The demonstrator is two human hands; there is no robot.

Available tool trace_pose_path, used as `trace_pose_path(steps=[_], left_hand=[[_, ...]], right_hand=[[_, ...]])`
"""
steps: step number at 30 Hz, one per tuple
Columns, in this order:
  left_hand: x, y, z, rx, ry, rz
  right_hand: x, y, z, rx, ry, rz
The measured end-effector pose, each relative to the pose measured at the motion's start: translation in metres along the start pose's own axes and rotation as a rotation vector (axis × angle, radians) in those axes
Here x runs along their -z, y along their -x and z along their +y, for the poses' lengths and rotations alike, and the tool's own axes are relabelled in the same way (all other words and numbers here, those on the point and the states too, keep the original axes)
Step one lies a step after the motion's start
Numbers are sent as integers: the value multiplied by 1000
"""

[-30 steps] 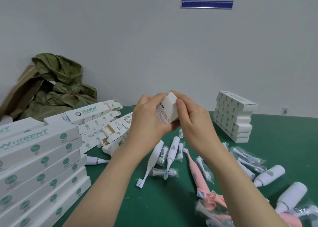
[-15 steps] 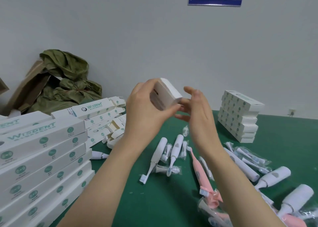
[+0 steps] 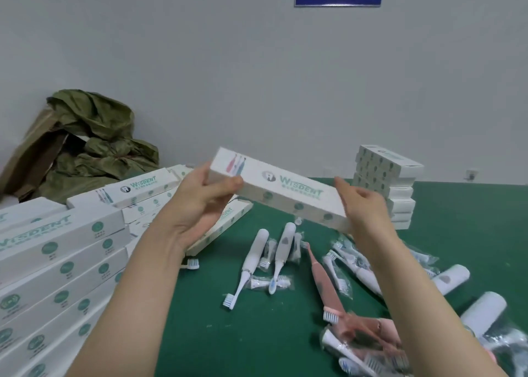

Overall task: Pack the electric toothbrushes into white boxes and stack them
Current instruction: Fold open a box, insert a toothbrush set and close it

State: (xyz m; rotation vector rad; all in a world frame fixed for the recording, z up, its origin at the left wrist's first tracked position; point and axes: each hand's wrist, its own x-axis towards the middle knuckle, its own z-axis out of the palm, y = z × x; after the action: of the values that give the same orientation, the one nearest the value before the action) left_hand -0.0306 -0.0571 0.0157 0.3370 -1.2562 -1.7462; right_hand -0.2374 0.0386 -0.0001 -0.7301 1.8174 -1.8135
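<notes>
A long white Wisdent box (image 3: 281, 189) hangs level above the green table, its printed side toward me. My left hand (image 3: 200, 202) grips its left end, thumb on the front face. My right hand (image 3: 363, 205) holds the right end, fingers curled around the corner. Below the box lie two white electric toothbrushes (image 3: 281, 251) and a pink toothbrush (image 3: 321, 282), with bagged brush heads (image 3: 270, 283) among them. A stack of packed white boxes (image 3: 384, 185) stands at the back right.
A big stack of white boxes (image 3: 54, 265) fills the left side, with loose open boxes (image 3: 143, 188) behind it. A cardboard box with green wrapping (image 3: 85, 139) sits at the back left. More toothbrushes in plastic bags (image 3: 457, 305) lie at the right.
The box has turned from end-on to lengthwise across my view. My right hand has slid out to its right end, and the hands have spread apart.
</notes>
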Motion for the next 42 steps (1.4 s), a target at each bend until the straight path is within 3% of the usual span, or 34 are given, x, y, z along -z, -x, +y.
trace_pose_path(steps=[2, 4, 5, 7, 10, 12, 17, 19, 24, 29, 35, 42], left_hand=[[9, -4, -5, 114, -348, 169], [9, -5, -13, 47, -764, 313], [5, -4, -16, -52, -922, 293], [-11, -1, -20, -208, -1102, 94], [-35, 3, -28, -263, -1296, -213], [-39, 4, -31, -373, -1427, -208], [-21, 5, -29, -367, -1362, -50], [-22, 6, -29, -396, -1344, -41], [-40, 11, -35, -727, -1433, -142], [-41, 13, -37, -480, -1256, -119], [-47, 14, -28, -526, -1042, -31], [-39, 17, -24, -455, -1104, -191]], right_hand=[[7, -4, -2, 230, 143, 183], [6, -1, -4, 380, 234, 212], [2, 2, -5, 430, 281, 200], [-11, 9, -6, 520, 340, 157], [-27, 22, -9, 546, 332, 50], [-28, 25, -12, 470, 239, -74], [-10, 24, -13, 232, -22, -290], [-9, 25, -14, 228, -39, -263], [-14, 26, -15, 282, -38, -129], [-10, 28, -17, 244, -102, -318], [-13, 26, -18, 215, -187, -428], [-12, 22, -15, 13, -397, -490]])
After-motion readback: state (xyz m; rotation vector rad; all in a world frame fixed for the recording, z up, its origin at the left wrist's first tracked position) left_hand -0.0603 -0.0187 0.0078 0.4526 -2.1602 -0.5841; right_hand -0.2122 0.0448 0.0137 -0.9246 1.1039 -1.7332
